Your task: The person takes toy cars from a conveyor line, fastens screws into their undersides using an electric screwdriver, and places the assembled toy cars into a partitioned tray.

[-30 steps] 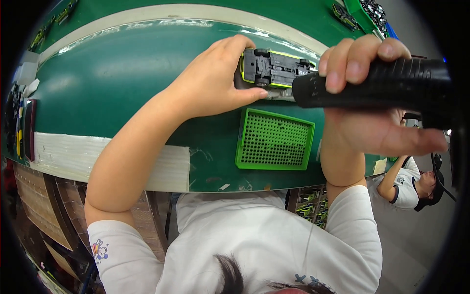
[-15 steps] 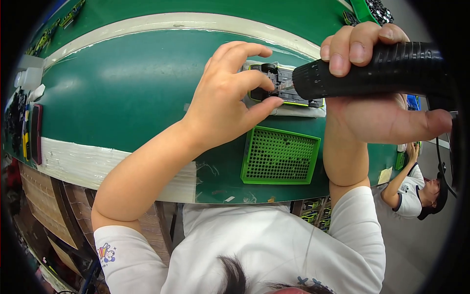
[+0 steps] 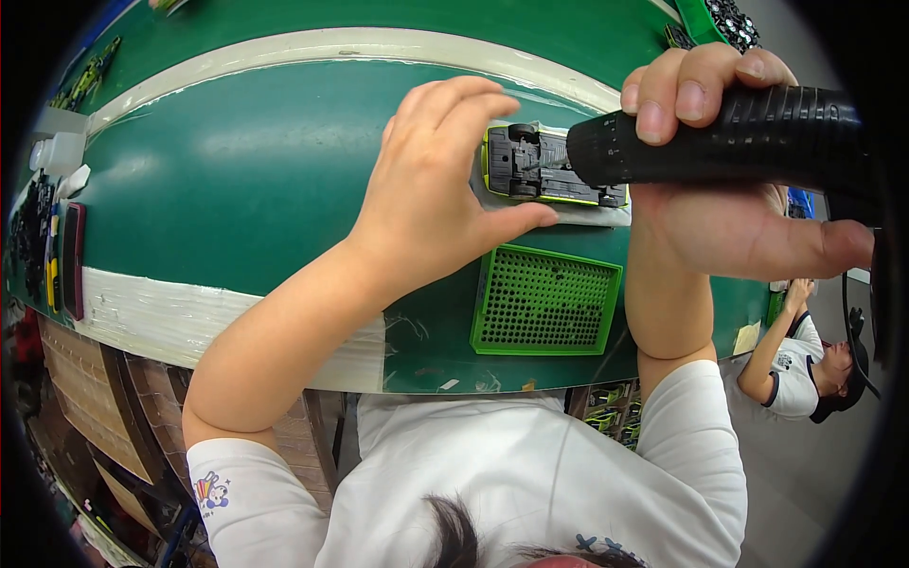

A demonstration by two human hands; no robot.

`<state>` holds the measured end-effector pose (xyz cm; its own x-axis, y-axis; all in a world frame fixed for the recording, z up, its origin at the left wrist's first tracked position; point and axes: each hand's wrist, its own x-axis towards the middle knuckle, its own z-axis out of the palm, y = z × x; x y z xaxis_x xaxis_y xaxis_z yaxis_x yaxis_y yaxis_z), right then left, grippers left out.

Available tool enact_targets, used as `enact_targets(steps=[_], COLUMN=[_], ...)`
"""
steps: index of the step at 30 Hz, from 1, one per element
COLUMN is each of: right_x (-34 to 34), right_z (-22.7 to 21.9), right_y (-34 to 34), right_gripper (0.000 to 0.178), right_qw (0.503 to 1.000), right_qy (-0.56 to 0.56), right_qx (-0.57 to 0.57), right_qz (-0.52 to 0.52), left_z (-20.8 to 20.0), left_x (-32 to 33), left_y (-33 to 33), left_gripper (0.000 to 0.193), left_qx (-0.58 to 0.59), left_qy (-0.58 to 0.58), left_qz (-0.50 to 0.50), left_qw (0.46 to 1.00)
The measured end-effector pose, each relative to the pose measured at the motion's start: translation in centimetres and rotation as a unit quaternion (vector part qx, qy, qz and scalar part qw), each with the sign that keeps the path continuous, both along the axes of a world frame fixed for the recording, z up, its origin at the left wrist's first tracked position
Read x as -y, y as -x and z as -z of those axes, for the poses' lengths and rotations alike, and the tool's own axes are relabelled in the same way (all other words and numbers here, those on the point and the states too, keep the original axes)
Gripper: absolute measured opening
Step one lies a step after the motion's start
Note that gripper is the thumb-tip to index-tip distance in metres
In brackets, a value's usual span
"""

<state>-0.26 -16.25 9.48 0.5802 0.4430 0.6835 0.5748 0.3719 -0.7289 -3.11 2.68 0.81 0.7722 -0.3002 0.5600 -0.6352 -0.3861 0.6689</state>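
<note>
A toy car with a black underside and yellow-green body edge lies wheels up on a pale pad. Held in my right hand is a black power screwdriver, its shaft pointing at the car's underside. The screwdriver covers much of the car's right part; whether the tip touches a screw I cannot tell. My left hand is open at the car's left end, thumb along the near side and fingers spread apart.
A green tray with a grid of holes, some holding small dark pieces, sits nearer me. At far right stands a green bin of black parts. A dark red phone-like object lies at left. Another person works at right.
My left hand has let go, its forefinger lifting away from the screwdriver's shaft and its fingers spreading. More of the car's underside shows. My right hand and the screwdriver have hardly moved.
</note>
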Motion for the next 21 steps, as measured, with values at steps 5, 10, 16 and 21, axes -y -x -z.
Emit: enact_targets(steps=[5, 10, 16, 21], right_x=[-0.7, -1.2, -1.7, -2.0], right_z=[0.9, 1.2, 1.2, 1.2], right_y=[-0.3, -1.2, -1.1, -1.3], right_gripper=[0.112, 0.112, 0.110, 0.109], right_qw=[1.000, 0.999, 1.000, 1.000], right_qy=[-0.001, -0.015, 0.002, 0.009], right_qx=[-0.013, 0.005, 0.007, 0.002], right_qz=[0.009, -0.030, 0.002, -0.022], left_z=[0.8, 0.9, 0.8, 0.7], left_x=[-0.7, -0.3, -0.3, -0.5], left_y=[0.2, 0.0, 0.0, -0.1], left_gripper=[0.071, 0.065, 0.064, 0.063], left_qx=[-0.082, -0.096, -0.103, -0.124], left_qy=[-0.069, -0.063, -0.049, -0.061], left_qz=[-0.022, 0.006, 0.011, 0.018], left_qw=[0.994, 0.993, 0.993, 0.990])
